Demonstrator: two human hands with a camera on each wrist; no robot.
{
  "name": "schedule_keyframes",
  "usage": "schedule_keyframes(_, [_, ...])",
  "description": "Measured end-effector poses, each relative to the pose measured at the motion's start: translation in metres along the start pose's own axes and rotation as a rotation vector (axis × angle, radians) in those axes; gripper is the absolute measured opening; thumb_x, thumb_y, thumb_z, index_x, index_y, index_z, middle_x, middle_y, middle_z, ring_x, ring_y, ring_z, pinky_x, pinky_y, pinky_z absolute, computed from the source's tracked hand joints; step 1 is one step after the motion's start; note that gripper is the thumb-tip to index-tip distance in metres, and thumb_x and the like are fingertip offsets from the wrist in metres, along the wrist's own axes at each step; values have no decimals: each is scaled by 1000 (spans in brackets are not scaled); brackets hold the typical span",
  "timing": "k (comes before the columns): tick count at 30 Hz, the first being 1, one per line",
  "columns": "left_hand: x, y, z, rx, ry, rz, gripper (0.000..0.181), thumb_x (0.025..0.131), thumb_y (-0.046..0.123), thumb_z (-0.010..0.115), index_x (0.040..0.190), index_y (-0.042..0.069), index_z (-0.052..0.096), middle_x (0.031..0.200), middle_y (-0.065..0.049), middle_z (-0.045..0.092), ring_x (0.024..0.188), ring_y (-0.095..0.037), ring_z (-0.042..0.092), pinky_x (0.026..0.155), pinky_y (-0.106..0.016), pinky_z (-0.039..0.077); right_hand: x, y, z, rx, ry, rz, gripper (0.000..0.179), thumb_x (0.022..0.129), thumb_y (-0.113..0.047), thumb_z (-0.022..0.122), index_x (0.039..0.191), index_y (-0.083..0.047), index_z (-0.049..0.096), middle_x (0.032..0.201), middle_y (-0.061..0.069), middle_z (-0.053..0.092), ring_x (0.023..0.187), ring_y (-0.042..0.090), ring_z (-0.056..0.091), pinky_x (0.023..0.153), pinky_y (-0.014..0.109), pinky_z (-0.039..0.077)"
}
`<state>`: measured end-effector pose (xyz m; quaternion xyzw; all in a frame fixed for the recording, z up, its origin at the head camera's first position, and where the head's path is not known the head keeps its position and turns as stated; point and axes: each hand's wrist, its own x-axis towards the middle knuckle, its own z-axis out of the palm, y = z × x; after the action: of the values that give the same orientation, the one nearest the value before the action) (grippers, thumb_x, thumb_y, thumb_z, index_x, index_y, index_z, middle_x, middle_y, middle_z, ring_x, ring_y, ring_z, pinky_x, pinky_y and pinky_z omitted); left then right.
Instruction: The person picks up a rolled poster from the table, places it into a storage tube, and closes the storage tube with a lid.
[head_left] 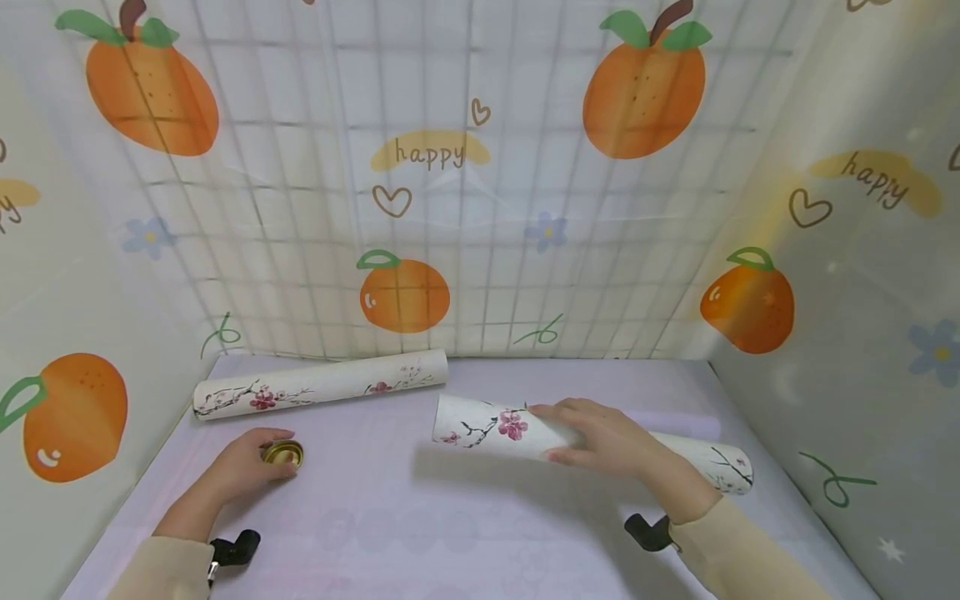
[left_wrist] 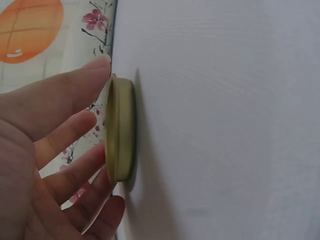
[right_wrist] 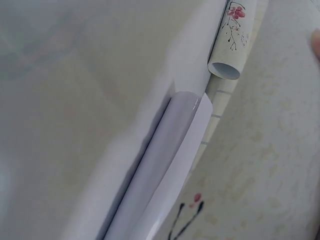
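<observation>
My left hand (head_left: 243,462) holds a shallow round gold lid (head_left: 283,453) by its edge, between the thumb and fingers. The left wrist view shows this lid (left_wrist: 122,130) side-on, close over the table, with its shadow beside it. From above, my right hand (head_left: 607,437) grips a white tube (head_left: 487,425) printed with plum blossoms and dark branches. The tube lies nearly crosswise, its left end above a shadow on the table. Close up, its pale mottled side (right_wrist: 255,160) fills much of the right wrist view, where only a fingertip shows at the right edge.
A second blossom-printed tube (head_left: 322,387) lies at the back left; its hollow end (right_wrist: 225,70) faces the right wrist camera. Behind the held tube is a glossy lilac roll of sheet (right_wrist: 155,150) with a loose edge. Fruit-printed curtains (head_left: 465,192) enclose the lilac-covered table (head_left: 420,542).
</observation>
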<state>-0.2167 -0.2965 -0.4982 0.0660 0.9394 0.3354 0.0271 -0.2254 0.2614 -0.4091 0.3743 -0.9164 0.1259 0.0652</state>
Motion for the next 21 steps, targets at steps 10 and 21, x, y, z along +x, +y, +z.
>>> schedule_keyframes(10, [1,0,4,8,7,58,61,74,22,88,125,-3,66,127,-27,61,120,-48,53,102,-63,40,-2,2,2,-5,0,7,65,91,-55,68,147,-28,51,117,-6,64,106,16,61,86,44,54])
schedule_keyframes(21, [3,-4,8,61,14,77,57,76,24,87,123,-2,68,124,-25,62,116,-45,56,99,-61,44,-3,2,3,7,5,-2,65,90,-54,69,148,-30,50,119,-6,63,106,14,61,86,43,54])
